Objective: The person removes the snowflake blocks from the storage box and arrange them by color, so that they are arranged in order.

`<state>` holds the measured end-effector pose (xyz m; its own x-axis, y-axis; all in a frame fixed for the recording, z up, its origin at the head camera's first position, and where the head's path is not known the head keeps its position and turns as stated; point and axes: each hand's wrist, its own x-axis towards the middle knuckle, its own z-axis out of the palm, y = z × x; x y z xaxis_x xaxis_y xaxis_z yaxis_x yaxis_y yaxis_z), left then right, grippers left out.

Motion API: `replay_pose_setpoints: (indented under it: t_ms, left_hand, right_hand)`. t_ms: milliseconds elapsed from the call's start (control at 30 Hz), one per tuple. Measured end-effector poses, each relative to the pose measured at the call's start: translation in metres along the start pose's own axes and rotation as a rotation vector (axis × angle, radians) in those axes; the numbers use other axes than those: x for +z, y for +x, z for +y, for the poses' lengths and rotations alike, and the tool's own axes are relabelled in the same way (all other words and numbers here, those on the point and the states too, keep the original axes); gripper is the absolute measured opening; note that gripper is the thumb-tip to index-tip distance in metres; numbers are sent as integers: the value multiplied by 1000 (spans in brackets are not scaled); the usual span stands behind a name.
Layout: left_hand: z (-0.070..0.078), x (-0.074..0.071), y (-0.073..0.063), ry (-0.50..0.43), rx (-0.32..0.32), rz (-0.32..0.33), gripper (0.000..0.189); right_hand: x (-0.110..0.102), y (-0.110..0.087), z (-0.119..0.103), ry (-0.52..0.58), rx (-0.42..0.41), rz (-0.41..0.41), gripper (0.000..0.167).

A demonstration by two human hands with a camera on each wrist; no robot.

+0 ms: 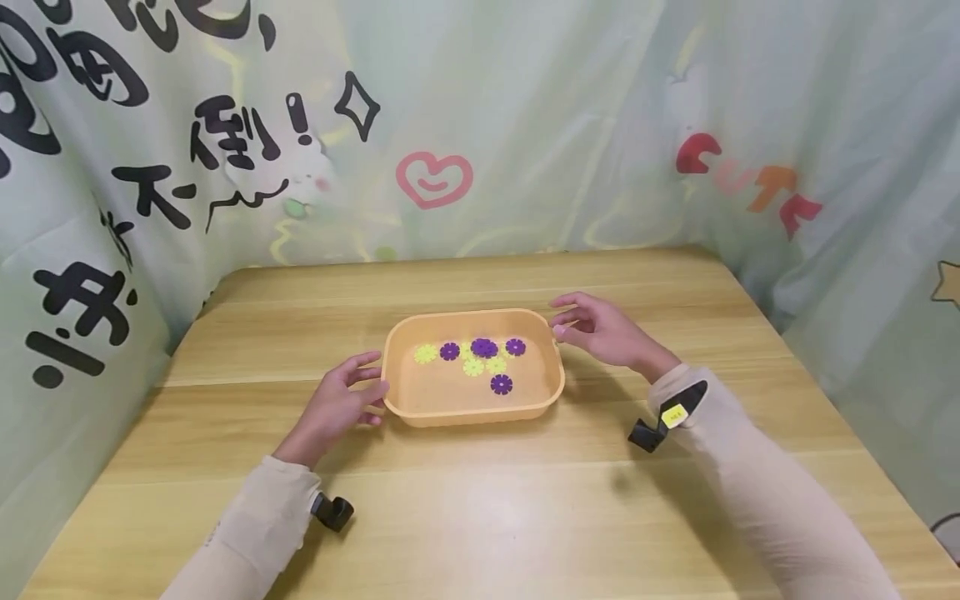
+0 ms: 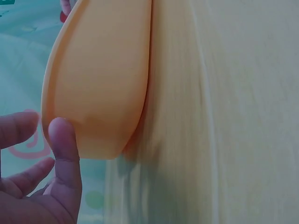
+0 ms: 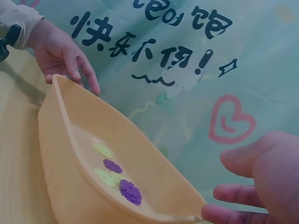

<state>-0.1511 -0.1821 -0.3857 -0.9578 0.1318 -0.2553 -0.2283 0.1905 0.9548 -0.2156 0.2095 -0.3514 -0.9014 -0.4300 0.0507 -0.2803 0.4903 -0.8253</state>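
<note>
A shallow orange plastic basket [image 1: 465, 414] stands on the wooden table, with several purple snowflake-shaped discs [image 1: 502, 384] and several yellow snowflake-shaped discs [image 1: 425, 354] lying flat in it. Some discs overlap near the middle. At the basket's left end is my left hand [image 1: 341, 407], fingers spread and the thumb [image 2: 64, 140] right at the rim. My right hand [image 1: 600, 332] is beside the far right corner, its fingers loosely bent and apart. In the right wrist view a fingertip [image 3: 210, 213] of that hand meets the rim's corner.
The wooden table [image 1: 480, 517] reaches back to a pale green printed curtain [image 1: 540, 125] that hangs behind it and along both sides. Black wrist cameras sit at both cuffs, the left one [image 1: 332, 512] low over the table.
</note>
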Motion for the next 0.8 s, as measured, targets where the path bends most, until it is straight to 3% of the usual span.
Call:
replay_pose_setpoints:
  t_ms: [800]
  left_hand:
    - [-5, 3, 3, -17, 16, 13, 61]
  right_hand:
    - [32, 36, -19, -1, -9, -69, 41]
